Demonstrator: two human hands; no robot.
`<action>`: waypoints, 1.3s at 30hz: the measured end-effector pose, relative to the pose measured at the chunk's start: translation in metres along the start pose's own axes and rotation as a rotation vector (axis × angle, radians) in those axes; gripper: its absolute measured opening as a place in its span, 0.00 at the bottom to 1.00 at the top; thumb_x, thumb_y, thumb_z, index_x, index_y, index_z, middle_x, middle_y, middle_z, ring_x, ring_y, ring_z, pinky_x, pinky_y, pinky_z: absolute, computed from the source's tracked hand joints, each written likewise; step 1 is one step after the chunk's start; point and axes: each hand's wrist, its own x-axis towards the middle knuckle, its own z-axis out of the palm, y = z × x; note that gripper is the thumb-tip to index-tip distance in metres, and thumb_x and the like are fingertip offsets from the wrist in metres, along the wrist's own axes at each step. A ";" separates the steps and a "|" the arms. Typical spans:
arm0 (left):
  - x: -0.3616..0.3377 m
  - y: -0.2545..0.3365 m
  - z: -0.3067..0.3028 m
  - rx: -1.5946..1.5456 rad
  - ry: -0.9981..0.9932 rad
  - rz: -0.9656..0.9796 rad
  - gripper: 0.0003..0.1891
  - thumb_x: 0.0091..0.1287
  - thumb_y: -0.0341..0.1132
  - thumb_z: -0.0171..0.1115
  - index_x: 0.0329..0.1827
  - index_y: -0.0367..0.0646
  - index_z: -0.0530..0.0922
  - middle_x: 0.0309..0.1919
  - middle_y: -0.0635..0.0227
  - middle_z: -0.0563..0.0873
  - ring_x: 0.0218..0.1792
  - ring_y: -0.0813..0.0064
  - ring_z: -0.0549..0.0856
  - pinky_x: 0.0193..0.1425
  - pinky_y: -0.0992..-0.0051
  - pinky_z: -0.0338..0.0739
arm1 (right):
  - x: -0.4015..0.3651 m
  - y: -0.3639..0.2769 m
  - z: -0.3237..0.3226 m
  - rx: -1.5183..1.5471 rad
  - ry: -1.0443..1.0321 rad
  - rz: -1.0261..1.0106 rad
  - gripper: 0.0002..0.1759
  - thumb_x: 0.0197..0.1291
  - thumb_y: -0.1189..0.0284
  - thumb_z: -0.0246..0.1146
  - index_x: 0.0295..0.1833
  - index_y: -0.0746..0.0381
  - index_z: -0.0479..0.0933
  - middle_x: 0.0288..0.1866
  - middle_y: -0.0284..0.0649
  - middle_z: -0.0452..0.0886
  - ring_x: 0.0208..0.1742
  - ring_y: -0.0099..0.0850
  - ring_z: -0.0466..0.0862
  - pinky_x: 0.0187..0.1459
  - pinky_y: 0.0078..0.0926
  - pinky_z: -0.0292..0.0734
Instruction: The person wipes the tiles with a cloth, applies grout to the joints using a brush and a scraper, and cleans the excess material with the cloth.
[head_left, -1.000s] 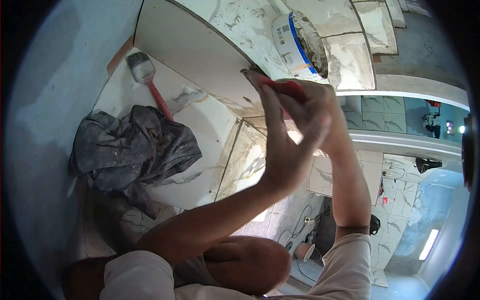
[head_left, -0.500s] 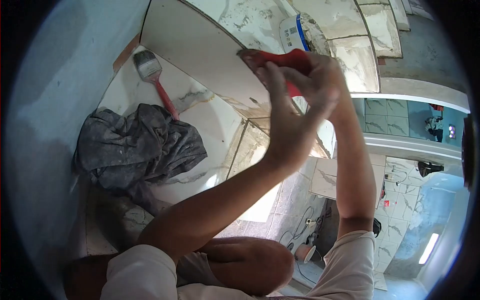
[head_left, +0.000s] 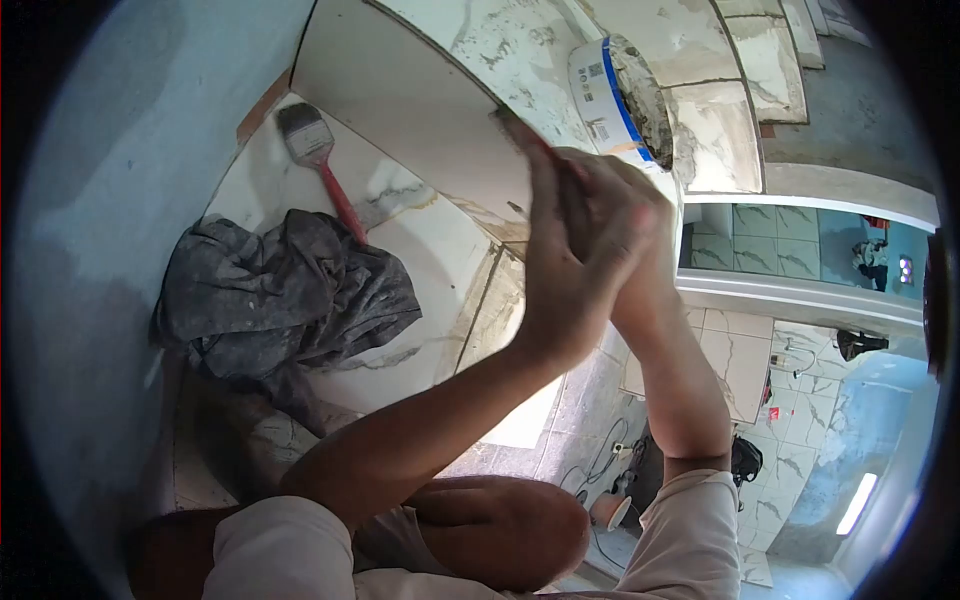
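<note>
A red scraper [head_left: 528,134], its end smeared with grey, lies along the dark upper edge of a pale tile panel [head_left: 400,110]. My right hand [head_left: 637,197] is closed around the scraper's red body. Close against it, my left hand [head_left: 565,290] has its fingers bent at the scraper, overlapping the right hand in this view; what its fingertips pinch is partly hidden. Beyond my hands stands a white bucket [head_left: 600,100] with a blue rim, holding grey paste. A paintbrush [head_left: 325,165] with a red handle rests on the marbled tile to the left.
A crumpled dark grey cloth [head_left: 290,280] lies below the brush, against the bluish wall [head_left: 90,250]. Tiled steps [head_left: 715,130] rise at the upper right. Cables and a spool [head_left: 608,510] lie on the floor beyond my knee [head_left: 500,530].
My right hand has moved down and left, closer against the left hand. The scraper has turned to line up with the panel's edge. More of the bucket shows now.
</note>
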 end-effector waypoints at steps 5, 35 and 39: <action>-0.015 0.004 0.010 0.092 -0.059 0.063 0.55 0.70 0.48 0.65 0.80 0.31 0.31 0.74 0.52 0.60 0.76 0.68 0.60 0.78 0.71 0.53 | 0.001 -0.007 -0.026 -0.004 -0.042 0.100 0.10 0.59 0.71 0.64 0.43 0.62 0.83 0.31 0.46 0.83 0.31 0.47 0.83 0.35 0.39 0.79; 0.023 0.032 0.003 0.001 0.136 0.136 0.45 0.71 0.43 0.63 0.79 0.29 0.44 0.66 0.59 0.68 0.67 0.76 0.69 0.71 0.76 0.62 | 0.066 -0.011 -0.004 0.203 -0.203 -0.038 0.09 0.57 0.71 0.63 0.39 0.66 0.83 0.27 0.51 0.83 0.30 0.49 0.84 0.33 0.40 0.78; 0.040 0.026 0.005 0.154 0.063 0.181 0.32 0.70 0.42 0.66 0.65 0.30 0.60 0.51 0.68 0.75 0.55 0.82 0.74 0.64 0.79 0.67 | 0.079 -0.002 -0.004 0.134 -0.108 0.026 0.10 0.57 0.71 0.63 0.37 0.67 0.83 0.27 0.52 0.83 0.29 0.50 0.84 0.32 0.39 0.78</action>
